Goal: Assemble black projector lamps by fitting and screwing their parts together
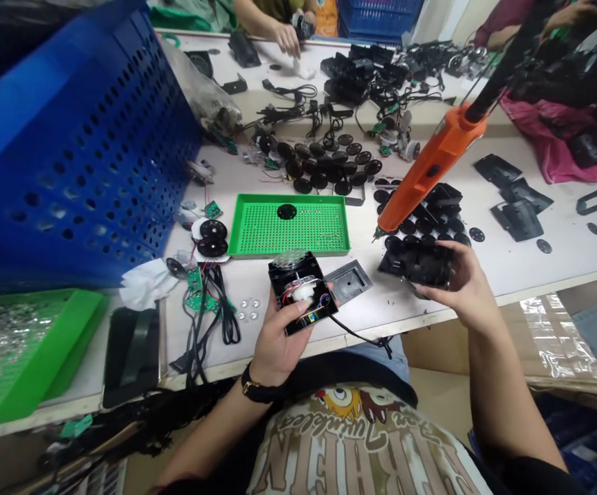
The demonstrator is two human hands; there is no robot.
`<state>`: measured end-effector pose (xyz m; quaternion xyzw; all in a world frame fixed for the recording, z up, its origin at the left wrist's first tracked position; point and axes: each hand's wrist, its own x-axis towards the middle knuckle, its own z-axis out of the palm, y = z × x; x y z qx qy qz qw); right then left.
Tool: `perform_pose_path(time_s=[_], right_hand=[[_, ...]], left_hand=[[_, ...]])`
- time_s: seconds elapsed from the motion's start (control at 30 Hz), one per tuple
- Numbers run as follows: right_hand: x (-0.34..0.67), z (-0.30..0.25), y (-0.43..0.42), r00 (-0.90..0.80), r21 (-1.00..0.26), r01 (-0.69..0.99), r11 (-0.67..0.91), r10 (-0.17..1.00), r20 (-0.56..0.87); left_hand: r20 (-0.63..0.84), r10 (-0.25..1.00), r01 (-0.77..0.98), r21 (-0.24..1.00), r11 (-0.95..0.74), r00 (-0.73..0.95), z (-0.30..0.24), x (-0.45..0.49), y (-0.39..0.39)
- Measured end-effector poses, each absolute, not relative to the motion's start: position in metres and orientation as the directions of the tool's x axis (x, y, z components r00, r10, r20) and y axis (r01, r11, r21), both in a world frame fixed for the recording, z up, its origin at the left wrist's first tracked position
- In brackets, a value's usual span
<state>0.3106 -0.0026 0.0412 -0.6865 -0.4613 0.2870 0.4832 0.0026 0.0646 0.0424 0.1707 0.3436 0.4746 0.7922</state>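
Note:
My left hand (278, 337) is shut on a small black plastic housing (284, 278), which is open and shows a white motor (303, 290) and coloured wires inside. A black cable (360, 333) trails from it to the right. My right hand (458, 282) grips a second black housing (416, 265) by its edge. Just above that hand, an orange glue gun (432, 168) slants across the view, its tip near a pile of black plastic parts (422, 220). A grey plastic plate (347, 282) lies on the white table (484, 265) between my hands.
A green perforated tray (288, 227) and many black discs (324, 165) lie ahead. A large blue perforated crate (82, 151) looms at the left, above a green tray of small metal parts (9, 350). Across the table, a co-worker's hand (285, 38) works among black cables.

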Motion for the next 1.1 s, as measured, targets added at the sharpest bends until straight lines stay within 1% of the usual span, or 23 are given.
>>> perform_pose_path(time_s=[0.1,0.17,0.27,0.33,0.47,0.57,0.63,0.73,0.83,0.93,1.0,1.1], right_hand=[[0.295,0.048,-0.019,0.328,-0.901,0.416,-0.125,0.945,0.02],[0.286,0.058,-0.022,0.26,-0.876,0.47,-0.11,0.965,0.018],[0.281,0.083,-0.019,0.124,-0.828,0.559,-0.055,0.992,0.017],[0.282,0.105,-0.015,0.07,-0.812,0.58,-0.066,0.997,-0.031],[0.272,0.144,0.003,0.0,-0.787,0.602,-0.137,0.985,-0.171],[0.245,0.161,0.025,-0.089,-0.731,0.675,-0.101,0.972,-0.216],[0.226,0.168,0.043,-0.159,-0.674,0.734,-0.08,0.945,-0.285],[0.205,0.177,0.071,-0.201,-0.54,0.84,-0.049,0.897,-0.394],[0.188,0.185,0.095,-0.198,-0.383,0.924,0.003,0.859,-0.472],[0.173,0.189,0.114,-0.194,-0.222,0.971,0.092,0.844,-0.5],[0.164,0.189,0.125,-0.223,-0.162,0.973,0.163,0.842,-0.491],[0.153,0.187,0.138,-0.281,-0.144,0.96,0.241,0.824,-0.491]], left_hand=[[-0.347,0.869,-0.626,0.602,0.496,0.354,0.043,0.009,0.061],[-0.32,0.871,-0.616,0.617,0.49,0.373,0.046,0.014,0.056],[-0.284,0.877,-0.608,0.636,0.475,0.388,0.047,0.018,0.049],[-0.265,0.883,-0.61,0.645,0.461,0.388,0.045,0.019,0.044],[-0.224,0.926,-0.627,0.684,0.371,0.303,0.033,0.024,0.037],[-0.18,0.961,-0.617,0.738,0.272,0.207,0.023,0.03,0.031],[-0.134,0.97,-0.612,0.756,0.233,0.204,0.017,0.033,0.028],[-0.049,0.965,-0.63,0.748,0.207,0.258,0.011,0.035,0.025],[0.0,0.964,-0.676,0.712,0.188,0.267,0.011,0.035,0.022],[-0.006,0.966,-0.739,0.643,0.202,0.258,0.015,0.034,0.019],[-0.024,0.966,-0.777,0.589,0.222,0.258,0.017,0.033,0.018],[-0.053,0.962,-0.801,0.542,0.253,0.268,0.019,0.031,0.018]])
